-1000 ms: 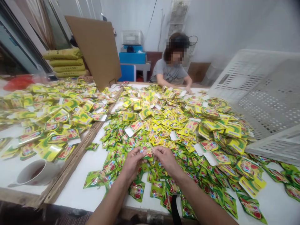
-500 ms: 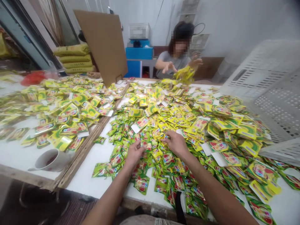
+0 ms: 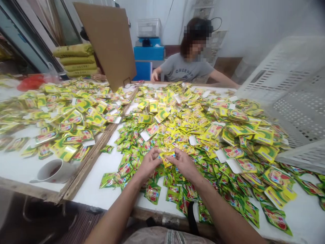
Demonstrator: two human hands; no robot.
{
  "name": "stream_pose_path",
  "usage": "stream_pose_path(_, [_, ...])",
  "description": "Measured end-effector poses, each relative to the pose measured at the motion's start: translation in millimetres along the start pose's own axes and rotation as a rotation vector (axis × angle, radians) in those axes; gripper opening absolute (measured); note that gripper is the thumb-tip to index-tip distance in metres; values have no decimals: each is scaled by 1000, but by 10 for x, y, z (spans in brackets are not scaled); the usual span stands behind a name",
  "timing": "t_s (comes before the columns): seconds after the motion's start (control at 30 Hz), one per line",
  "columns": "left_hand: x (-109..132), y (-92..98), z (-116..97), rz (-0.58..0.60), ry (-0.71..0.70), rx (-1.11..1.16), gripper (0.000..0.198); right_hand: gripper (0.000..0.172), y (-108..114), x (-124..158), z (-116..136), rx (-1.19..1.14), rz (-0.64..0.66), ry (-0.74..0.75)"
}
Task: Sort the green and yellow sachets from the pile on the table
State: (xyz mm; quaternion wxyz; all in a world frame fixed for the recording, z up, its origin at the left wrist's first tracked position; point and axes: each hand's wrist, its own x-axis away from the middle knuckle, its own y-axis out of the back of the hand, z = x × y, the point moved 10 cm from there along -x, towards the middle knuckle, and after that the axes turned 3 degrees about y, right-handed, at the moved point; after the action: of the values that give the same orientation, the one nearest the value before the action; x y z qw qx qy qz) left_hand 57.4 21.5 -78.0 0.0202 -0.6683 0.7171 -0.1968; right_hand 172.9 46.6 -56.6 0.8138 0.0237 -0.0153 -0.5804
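Note:
Between my hands is a small yellow sachet (image 3: 167, 159), pinched at its two sides just above the heap. My left hand (image 3: 149, 163) grips its left edge with closed fingers, and my right hand (image 3: 185, 165) has its right edge between thumb and fingers. Loose green sachets (image 3: 127, 168) with a red fruit print lie around and under both wrists. Beyond my fingers spreads a mound of small yellow sachets (image 3: 182, 123). To the right are larger yellow-green packets (image 3: 264, 135), some with white card ends.
A wooden strip (image 3: 101, 146) divides the tabletop. Left of it lie more packets (image 3: 73, 118) and a white mug (image 3: 54, 171) of dark liquid. A white perforated crate (image 3: 299, 112) leans at the right. A cardboard sheet (image 3: 108, 44) stands behind; a person (image 3: 188, 69) sits across the table.
My hands have come together and now hold a yellow sachet between them. The person opposite has let go of the yellow sachets and stretched an arm toward the crate.

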Motion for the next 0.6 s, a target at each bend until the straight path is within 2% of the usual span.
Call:
stream_pose_path(0.07, [8, -40, -27, 66, 20, 29, 25, 28, -18, 20, 30, -30, 23, -24])
stream_pose_path(0.13, [17, -86, -36, 119, 52, 84, 27, 31, 0, 39, -8, -159, -16, -94])
stream_pose_path(0.2, [16, -104, -37, 119, 65, 141, 32, 36, 23, 60, -78, -344, -84, -170])
stream_pose_path(0.27, [0, -68, -23, 51, 54, 154, 38, 40, 69, 75, -120, -495, -170, -194])
stream_pose_path(0.37, [-8, 45, 25, -129, 16, 111, 42, 42, 124, 87, -142, -572, -246, -166])
stream_pose_path(0.47, [33, 46, 63, -225, -27, 119, 45, 37, 153, 98, -142, -456, -281, -99])
stream_pose_path(0.6, [97, -67, 50, -237, -75, 142, 40, 30, 288, 144, -46, -73, -435, 54])
